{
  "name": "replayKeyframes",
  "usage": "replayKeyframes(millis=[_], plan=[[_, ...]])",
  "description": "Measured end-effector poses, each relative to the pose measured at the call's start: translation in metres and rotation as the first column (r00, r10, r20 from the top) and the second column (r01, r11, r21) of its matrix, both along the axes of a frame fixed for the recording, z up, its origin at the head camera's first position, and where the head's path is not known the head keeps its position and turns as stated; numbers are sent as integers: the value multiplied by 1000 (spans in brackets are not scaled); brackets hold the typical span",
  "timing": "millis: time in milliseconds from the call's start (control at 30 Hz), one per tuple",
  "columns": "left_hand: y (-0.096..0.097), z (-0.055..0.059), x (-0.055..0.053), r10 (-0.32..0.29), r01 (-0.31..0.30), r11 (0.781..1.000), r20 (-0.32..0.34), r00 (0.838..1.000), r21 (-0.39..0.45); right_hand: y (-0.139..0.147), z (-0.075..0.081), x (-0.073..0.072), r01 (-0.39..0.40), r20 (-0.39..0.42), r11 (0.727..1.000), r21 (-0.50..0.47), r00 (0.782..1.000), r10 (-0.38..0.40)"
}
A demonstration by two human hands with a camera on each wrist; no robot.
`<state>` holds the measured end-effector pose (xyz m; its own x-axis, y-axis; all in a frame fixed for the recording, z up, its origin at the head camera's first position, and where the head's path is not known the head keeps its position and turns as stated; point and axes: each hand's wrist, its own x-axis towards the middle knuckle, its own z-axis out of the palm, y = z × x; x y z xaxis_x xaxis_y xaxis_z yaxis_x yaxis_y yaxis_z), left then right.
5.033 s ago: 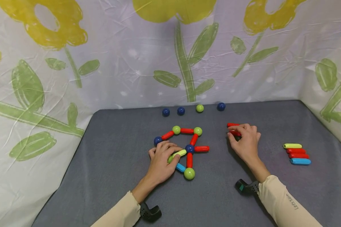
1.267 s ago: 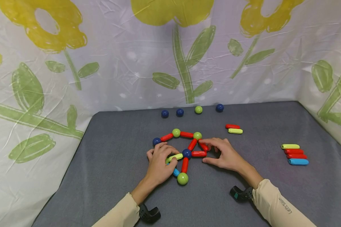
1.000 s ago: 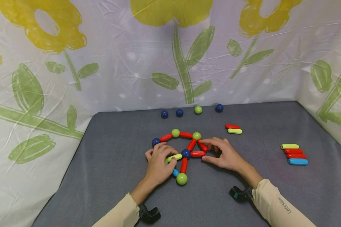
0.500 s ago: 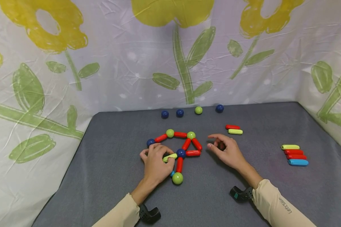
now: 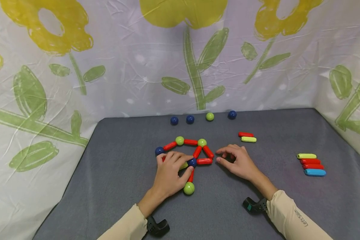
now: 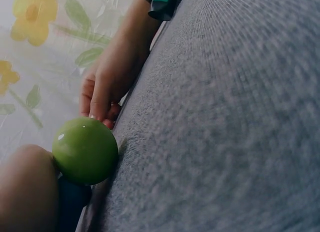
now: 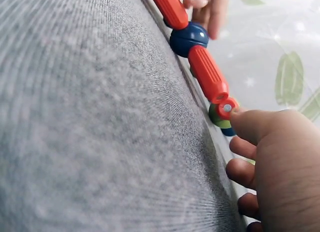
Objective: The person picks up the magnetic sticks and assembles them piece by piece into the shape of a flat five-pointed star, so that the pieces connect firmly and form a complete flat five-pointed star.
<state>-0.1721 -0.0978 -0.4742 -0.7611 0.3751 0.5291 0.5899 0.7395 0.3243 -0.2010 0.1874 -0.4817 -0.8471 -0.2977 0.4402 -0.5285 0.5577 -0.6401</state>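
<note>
A flat frame of magnetic rods and balls lies on the grey table, left of centre in the head view. My left hand [image 5: 171,171] reaches over it, thumb and index finger either side of the central blue ball [image 5: 192,162]; the yellow-green rod [image 5: 183,165] is mostly covered. A slanted red rod [image 5: 208,152] runs from the upper green ball [image 5: 202,142], its free end near that of a level red rod [image 5: 204,161]. Just right of these ends my right hand [image 5: 238,161] hovers, fingers loosely bent, holding nothing. A lower green ball [image 5: 189,188] sits by my left thumb.
Loose blue balls [image 5: 190,119] and one green ball [image 5: 210,116] line the back edge. A red rod [image 5: 246,134] and a yellow-green rod [image 5: 248,139] lie behind my right hand. Farther right is a row of rods, including a blue rod [image 5: 315,172]. Flowered cloth [image 5: 123,66] hangs behind.
My right hand brought a red rod to the upper green ball, then let go and drew back right. The frame shifted slightly left. My left fingertips moved from the yellow-green rod to the blue ball.
</note>
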Motion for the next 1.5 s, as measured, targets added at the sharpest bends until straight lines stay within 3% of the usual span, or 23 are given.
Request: replayKeyframes(millis=[167, 267, 400, 500, 600, 767, 900, 1033, 1233, 1367, 1500], plan=[[-1, 1, 0, -6, 6, 1000, -9, 1000, -19, 1, -1, -3, 51, 15, 998, -40, 999, -50], [-2, 3, -1, 2, -2, 1000, 13, 1000, -15, 3, -1, -7, 114, -44, 991, -75, 992, -118], [-2, 6, -2, 22, -21, 1000, 19, 1000, -20, 8, 3, -15, 221, -127, 964, -148, 962, -241], [-2, 9, -2, 31, -31, 999, 6, 999, -34, 17, 8, -22, 289, -142, 938, -191, 937, -318], [-4, 11, -3, 31, -30, 998, 20, 999, -46, 27, 13, -35, 339, -142, 919, -202, 918, -370], [-7, 14, -4, 9, -2, 999, 124, 992, -54, 46, 18, -65, 388, -89, 909, -151, 910, -404], [-11, 15, -6, -1, 17, 997, 209, 978, -74, 60, 23, -89, 375, -24, 925, -55, 926, -377], [-14, 15, -8, -18, 39, 996, 238, 971, -83, 67, 31, -108, 296, 95, 954, 43, 949, -299], [-18, 15, -11, -44, 69, 993, 237, 971, -99, 63, 42, -129, 156, 280, 977, 146, 941, -192], [-19, 15, -12, -52, 78, 992, 242, 969, -98, 56, 44, -139, 99, 301, 973, 209, 940, -160], [-21, 15, -13, -52, 78, 992, 243, 969, -98, 50, 42, -142, 116, 275, 957, 267, 942, -191]])
